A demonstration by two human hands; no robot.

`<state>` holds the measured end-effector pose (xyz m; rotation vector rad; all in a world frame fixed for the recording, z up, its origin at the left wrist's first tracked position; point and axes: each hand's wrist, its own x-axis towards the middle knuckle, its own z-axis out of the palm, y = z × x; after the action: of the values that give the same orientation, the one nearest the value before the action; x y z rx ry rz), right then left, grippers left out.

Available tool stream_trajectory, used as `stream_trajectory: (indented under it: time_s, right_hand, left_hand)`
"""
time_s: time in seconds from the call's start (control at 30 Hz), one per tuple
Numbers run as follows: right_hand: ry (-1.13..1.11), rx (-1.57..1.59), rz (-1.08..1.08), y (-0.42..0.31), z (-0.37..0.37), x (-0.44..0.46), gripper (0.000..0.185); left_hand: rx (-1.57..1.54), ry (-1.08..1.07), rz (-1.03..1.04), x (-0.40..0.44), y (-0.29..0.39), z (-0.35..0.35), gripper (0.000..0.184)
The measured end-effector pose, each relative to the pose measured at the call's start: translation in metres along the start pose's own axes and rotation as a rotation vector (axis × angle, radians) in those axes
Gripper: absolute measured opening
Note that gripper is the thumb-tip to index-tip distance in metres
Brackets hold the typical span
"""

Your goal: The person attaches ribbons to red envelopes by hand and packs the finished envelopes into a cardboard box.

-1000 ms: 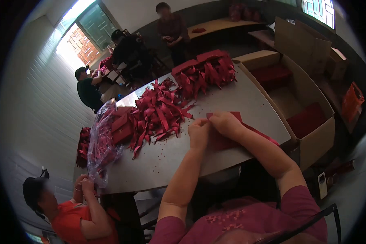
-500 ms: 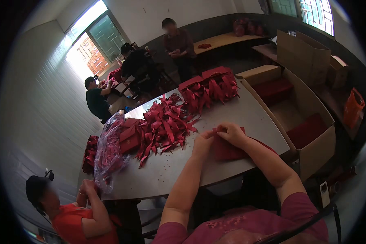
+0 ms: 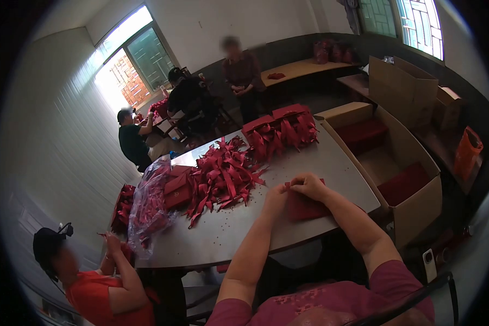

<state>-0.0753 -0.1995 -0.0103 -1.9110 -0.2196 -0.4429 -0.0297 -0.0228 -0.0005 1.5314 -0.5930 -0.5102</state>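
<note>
A flat dark-red pouch [image 3: 305, 209] lies near the front edge of the grey table [image 3: 250, 225], in front of my body. My left hand [image 3: 277, 195] pinches its far left corner, fingers closed. Beside it, my right hand [image 3: 308, 186] is bent over the same edge, its fingertips pressed together close to the left ones. What exactly lies between the fingertips is too small to make out. Further back on the table is a loose heap of red ribbons [image 3: 225, 174]. Behind that, red pouches [image 3: 290, 112] stand in a row with ribbons hanging from them.
A clear plastic bag [image 3: 149, 209] of red pieces lies at the left, near a co-worker in an orange-red shirt [image 3: 106, 296]. An open cardboard box [image 3: 418, 214] with red stacks adjoins the table's right side. Small dark bits dot the tabletop. Other people are across the room.
The view has tilted slightly, so the far things sit lower. My hands stay at the pouch's edge, fingertips closer together. The co-worker at left has raised their hands with a small red piece.
</note>
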Motion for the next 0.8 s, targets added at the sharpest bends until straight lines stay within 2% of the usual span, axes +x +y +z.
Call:
stream_trajectory:
  time_s: [0.47,0.57,0.67,0.7,0.73,0.8]
  right_hand:
    - [-0.076,-0.003,0.047,0.009,0.000,0.002,0.012]
    - [-0.066,0.136,0.093,0.013,-0.001,0.000,0.015]
    - [-0.095,0.068,-0.010,0.013,0.009,0.015,0.017]
    - [-0.106,-0.079,-0.067,0.003,0.007,0.022,0.019]
    - [-0.079,-0.238,-0.102,-0.010,-0.006,0.017,0.020]
    - [0.134,-0.432,-0.352,-0.044,-0.014,0.032,0.022]
  left_hand:
    - [-0.050,-0.050,0.020,0.003,-0.006,-0.001,0.018]
    - [-0.113,-0.041,-0.033,0.001,0.002,0.002,0.019]
    - [-0.162,-0.100,0.040,0.010,-0.017,-0.005,0.017]
    - [-0.150,-0.110,0.053,0.015,-0.024,-0.008,0.016]
    - [0.093,-0.024,0.186,0.006,-0.008,-0.005,0.015]
    - [-0.025,-0.064,0.007,-0.005,0.019,0.006,0.015]
